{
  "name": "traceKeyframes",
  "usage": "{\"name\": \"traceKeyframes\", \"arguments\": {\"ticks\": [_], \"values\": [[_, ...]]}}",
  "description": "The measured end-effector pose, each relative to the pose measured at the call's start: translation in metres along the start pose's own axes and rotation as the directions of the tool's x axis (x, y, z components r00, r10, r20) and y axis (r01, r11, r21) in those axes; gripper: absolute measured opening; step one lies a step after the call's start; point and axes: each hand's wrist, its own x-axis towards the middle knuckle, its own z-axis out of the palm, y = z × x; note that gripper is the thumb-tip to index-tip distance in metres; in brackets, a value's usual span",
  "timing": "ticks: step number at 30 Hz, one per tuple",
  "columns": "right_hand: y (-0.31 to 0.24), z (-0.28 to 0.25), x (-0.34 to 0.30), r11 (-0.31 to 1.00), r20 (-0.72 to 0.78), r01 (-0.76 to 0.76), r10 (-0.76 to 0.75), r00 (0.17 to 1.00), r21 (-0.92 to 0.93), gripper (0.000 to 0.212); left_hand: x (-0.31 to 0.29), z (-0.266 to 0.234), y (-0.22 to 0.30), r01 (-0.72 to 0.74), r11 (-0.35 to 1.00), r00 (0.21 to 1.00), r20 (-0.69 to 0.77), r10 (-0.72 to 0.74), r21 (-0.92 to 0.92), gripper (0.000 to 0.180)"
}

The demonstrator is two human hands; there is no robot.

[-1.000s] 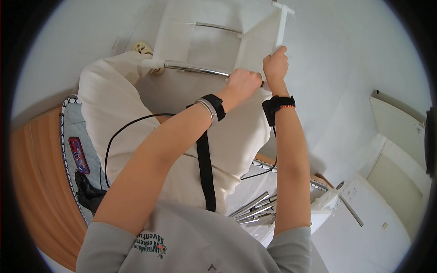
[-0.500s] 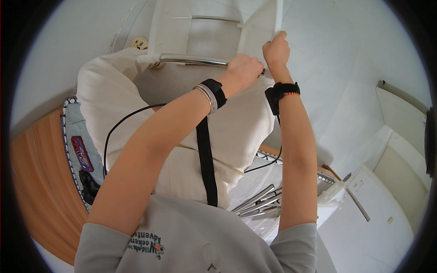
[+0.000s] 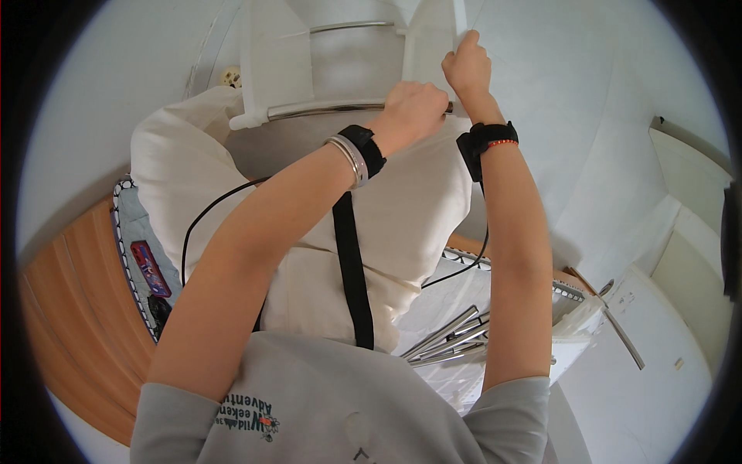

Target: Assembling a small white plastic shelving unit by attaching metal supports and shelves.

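Observation:
In front of my knees stands a white plastic rack with a left side panel point(image 3: 277, 62) and a right side panel point(image 3: 430, 50). A near chrome tube point(image 3: 325, 110) and a far chrome tube point(image 3: 352, 26) span between them. My left hand point(image 3: 417, 107) is closed around the right end of the near tube, whose tip shows just past the fist. Slightly farther and to the right, my right hand point(image 3: 468, 68) is closed on the edge of the right panel. My fingers hide the point where this tube meets that panel.
Several loose chrome tubes point(image 3: 452, 340) lie beside my right elbow. A phone in a red case point(image 3: 150, 268) rests on a grey mat at left, next to wooden boards point(image 3: 85, 286). White panels point(image 3: 692, 151) stand at right. A black cable point(image 3: 202, 216) loops past my lap.
The rack has tilted a little: the near tube's left end has come closer and its right end has moved away. My right hand has shifted slightly away with the panel. Both grips look unchanged.

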Motion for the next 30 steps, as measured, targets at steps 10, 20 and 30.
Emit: {"name": "traceKeyframes", "arguments": {"ticks": [10, 20, 30], "values": [[0.003, 0.003, 0.013, 0.997, 0.050, 0.076, -0.077, 0.996, 0.011, 0.028, 0.009, 0.006, 0.002, 0.106, 0.992, 0.994, 0.020, -0.105, -0.072, 0.020], [0.006, 0.002, 0.014, 0.989, 0.060, 0.138, -0.142, 0.988, 0.058, 0.026, 0.013, 0.002, 0.009, 0.177, 0.969, 0.980, 0.123, -0.157, -0.173, 0.022], [-0.013, -0.009, 0.002, 1.000, 0.091, 0.008, -0.009, 0.996, 0.009, 0.025, 0.005, 0.020, 0.009, 0.096, 0.994, 0.984, -0.147, -0.102, -0.046, 0.011]]}}
